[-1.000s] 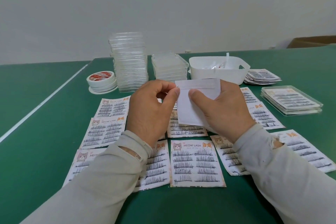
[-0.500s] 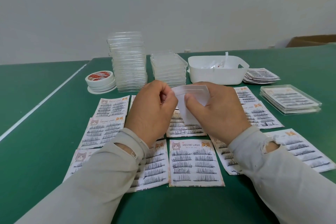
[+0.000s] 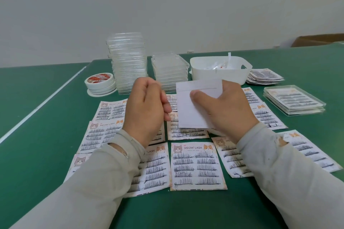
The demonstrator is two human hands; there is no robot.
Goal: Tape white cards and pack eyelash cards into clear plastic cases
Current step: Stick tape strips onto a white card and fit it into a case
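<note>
My right hand [image 3: 229, 109] holds a white card [image 3: 188, 109] upright above the table, thumb pressed on its face. A thin strip line runs across the card near its top edge. My left hand [image 3: 145, 109] is just left of the card and apart from it, fingers curled together; motion blur hides whether anything is pinched between them. Several eyelash cards [image 3: 197, 165] printed "MEOW LASH" lie flat in rows under both hands. Two stacks of clear plastic cases, a tall stack [image 3: 128, 63] and a short stack [image 3: 169, 70], stand behind them.
Tape rolls [image 3: 99, 82] sit at the back left. A white bin [image 3: 219, 74] with paper scraps stands at the back right, beside a pile of eyelash cards [image 3: 264, 77]. Packed clear cases [image 3: 294, 100] lie at the right. A cardboard box [image 3: 316, 40] is beyond the table.
Both hands were pinching the card's top edge. My left hand has now pulled away to the left, and the card stands flatter in my right hand.
</note>
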